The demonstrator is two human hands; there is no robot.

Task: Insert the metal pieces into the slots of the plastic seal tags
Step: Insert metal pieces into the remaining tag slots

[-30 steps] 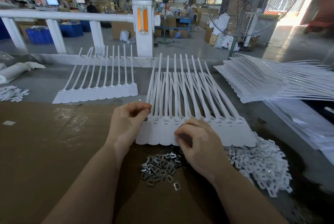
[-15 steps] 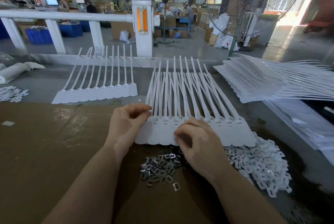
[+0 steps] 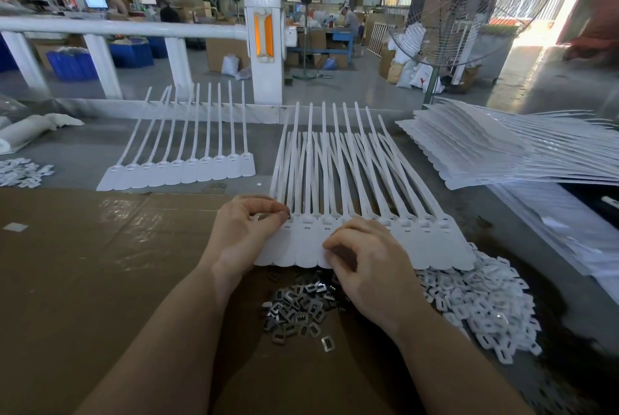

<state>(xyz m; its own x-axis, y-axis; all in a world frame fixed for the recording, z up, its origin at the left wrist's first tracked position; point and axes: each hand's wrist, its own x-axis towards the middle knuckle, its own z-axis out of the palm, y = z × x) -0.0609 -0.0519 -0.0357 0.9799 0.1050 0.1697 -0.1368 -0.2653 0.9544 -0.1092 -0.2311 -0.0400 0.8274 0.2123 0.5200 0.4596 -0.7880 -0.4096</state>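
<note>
A joined row of white plastic seal tags (image 3: 432, 244) lies on the brown cardboard (image 3: 83, 264), straps pointing away from me. My left hand (image 3: 244, 230) pinches something small and dark, apparently a metal piece, at the slot of the leftmost tag. My right hand (image 3: 365, 260) rests curled on the flat tag bodies near the row's middle, fingertips pressing them down. A heap of small metal pieces (image 3: 298, 311) lies just below the tags, between my wrists.
A second row of tags (image 3: 187, 170) lies further back on the left. A stack of tag sheets (image 3: 495, 150) sits at the right. White plastic clips (image 3: 482, 304) are heaped at the right, more (image 3: 20, 172) at far left. A white railing (image 3: 117, 29) and a fan (image 3: 465, 2) stand behind.
Both hands stay almost where they were. The left fingertips have closed a little tighter at the leftmost tag's slot.
</note>
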